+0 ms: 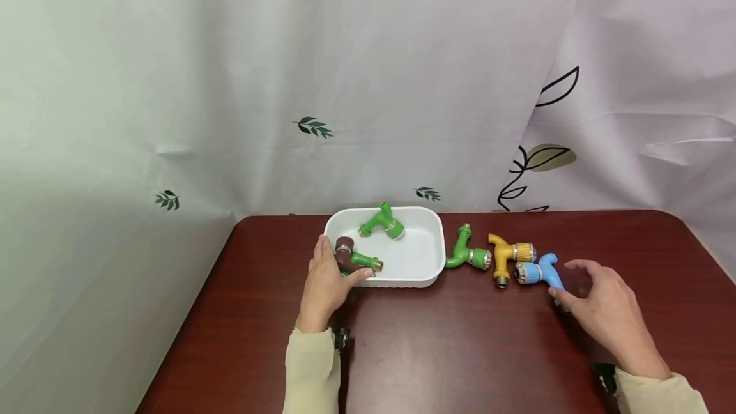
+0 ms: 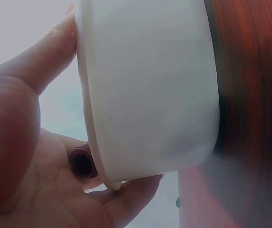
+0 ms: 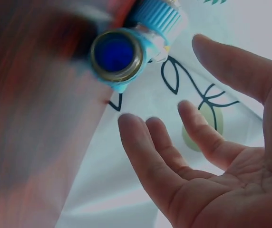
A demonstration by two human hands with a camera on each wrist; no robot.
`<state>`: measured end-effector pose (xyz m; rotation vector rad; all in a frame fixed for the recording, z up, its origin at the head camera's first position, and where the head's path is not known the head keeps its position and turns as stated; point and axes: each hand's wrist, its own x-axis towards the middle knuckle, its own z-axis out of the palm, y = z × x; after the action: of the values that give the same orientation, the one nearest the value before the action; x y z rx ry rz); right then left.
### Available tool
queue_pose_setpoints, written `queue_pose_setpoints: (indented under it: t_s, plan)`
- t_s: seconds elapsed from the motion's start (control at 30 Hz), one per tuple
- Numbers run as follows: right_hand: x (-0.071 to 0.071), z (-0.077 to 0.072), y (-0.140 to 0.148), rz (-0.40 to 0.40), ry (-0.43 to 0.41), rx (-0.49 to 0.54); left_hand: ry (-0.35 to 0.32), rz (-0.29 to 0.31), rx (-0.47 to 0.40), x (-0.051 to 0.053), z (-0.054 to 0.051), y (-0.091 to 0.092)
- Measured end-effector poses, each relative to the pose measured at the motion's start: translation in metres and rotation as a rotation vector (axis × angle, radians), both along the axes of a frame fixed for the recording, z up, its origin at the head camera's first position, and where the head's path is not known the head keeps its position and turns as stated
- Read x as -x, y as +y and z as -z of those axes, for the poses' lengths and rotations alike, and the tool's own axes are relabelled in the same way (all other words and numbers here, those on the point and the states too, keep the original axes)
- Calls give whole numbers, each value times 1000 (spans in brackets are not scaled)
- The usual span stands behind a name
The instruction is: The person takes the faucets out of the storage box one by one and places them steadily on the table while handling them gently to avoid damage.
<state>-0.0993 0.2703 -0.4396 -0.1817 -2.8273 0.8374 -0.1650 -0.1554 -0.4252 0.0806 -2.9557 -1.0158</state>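
My left hand (image 1: 324, 280) grips the left front corner of a white plastic tray (image 1: 414, 283), with the thumb at the front rim and the fingers along the left side. Inside the tray lie a maroon tap (image 1: 344, 254), a green tap (image 1: 368, 262) beside it with a brass end, and another green tap (image 1: 383, 221) towards the back. My right hand (image 1: 612, 312) hovers with thumb and fingers spread by a light blue tap (image 1: 531, 273) on the table. In the right wrist view, a gap separates the fingers from the blue tap (image 3: 156, 19).
Right of the tray, a green tap (image 1: 461, 252) and a yellow tap (image 1: 502, 259) lie in a row with the blue one on the dark red wooden table (image 1: 448, 350). A white cloth (image 1: 368, 82) with leaf prints hangs behind the table.
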Motion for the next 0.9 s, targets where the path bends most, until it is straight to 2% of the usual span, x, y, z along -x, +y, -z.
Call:
queue_pose_setpoints:
  t_s: [0.17,0.4,0.9]
  plan:
    - [-3,-2,-7,18,30,21,-7,-4,1,0,0,1]
    - [-3,-4,-19,8,129,35,-4,0,16,1,-2,0]
    - [2,-18,-56,-4,207,104,11,-5,22,-1,-2,0]
